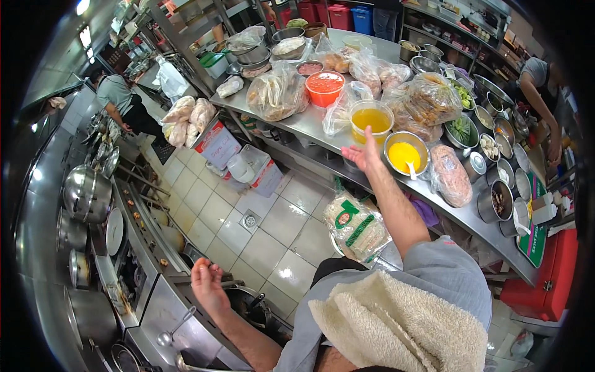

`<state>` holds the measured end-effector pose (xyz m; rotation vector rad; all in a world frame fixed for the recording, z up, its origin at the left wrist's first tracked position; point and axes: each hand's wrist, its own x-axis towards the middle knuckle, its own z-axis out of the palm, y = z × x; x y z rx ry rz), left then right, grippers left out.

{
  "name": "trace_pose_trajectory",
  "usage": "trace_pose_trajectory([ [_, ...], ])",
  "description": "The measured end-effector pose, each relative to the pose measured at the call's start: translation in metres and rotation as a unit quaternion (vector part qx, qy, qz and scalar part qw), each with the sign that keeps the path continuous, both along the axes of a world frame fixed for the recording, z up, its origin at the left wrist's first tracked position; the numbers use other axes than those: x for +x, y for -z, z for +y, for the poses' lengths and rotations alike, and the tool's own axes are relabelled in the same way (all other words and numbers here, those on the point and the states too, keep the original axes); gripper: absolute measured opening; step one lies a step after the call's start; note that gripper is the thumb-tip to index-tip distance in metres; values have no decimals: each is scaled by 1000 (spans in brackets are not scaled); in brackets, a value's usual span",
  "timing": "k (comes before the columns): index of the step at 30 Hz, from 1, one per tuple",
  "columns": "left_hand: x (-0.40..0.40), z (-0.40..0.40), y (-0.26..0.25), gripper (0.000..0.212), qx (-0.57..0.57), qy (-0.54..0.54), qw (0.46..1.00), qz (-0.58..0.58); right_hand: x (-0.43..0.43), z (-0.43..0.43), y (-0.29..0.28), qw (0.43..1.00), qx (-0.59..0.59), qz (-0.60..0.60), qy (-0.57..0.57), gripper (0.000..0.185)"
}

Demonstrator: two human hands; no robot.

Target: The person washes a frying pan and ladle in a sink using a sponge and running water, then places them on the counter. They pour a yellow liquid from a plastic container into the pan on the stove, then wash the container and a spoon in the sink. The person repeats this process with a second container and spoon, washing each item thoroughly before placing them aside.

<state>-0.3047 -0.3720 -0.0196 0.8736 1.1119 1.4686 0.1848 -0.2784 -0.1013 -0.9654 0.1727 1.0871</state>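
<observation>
My right hand (365, 151), palm up with fingers apart, is raised by the edge of a steel table (297, 125) and holds nothing. Near its fingertips stands a clear plastic tub of yellow liquid (370, 122). Just right of it is a steel bowl of bright yellow liquid (405, 156) with a white spoon (411, 170). My left hand (207, 281), fingers loosely curled and apart, is above the edge of the steel stove counter, with a ladle (176, 325) lying below; I see nothing in it. An orange tub of red sauce (325, 88) stands farther back.
Bagged food (279, 93) and several steel containers crowd the table. On the floor are a noodle bag (355, 225), plastic boxes (254, 169) and a red cooler (541, 279). Pots (88, 193) line the stove side. One person (123, 100) bends at far left; another (534, 88) works at right.
</observation>
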Motion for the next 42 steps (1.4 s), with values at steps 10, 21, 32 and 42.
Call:
trace_pose_trajectory([
  [10,26,23,71,21,-167,44,985,18,92,88,94,987,-8,102,123,29],
  [21,57,-2,76,26,-204,27,978,43,13,6,24,993,-57,-81,-67,33],
  [32,81,-57,74,57,-165,-24,986,21,-157,-35,-24,831,3,-89,-549,39],
  [42,9,-223,-6,96,-66,-247,959,-121,-368,-144,-109,451,111,-77,-882,33],
])
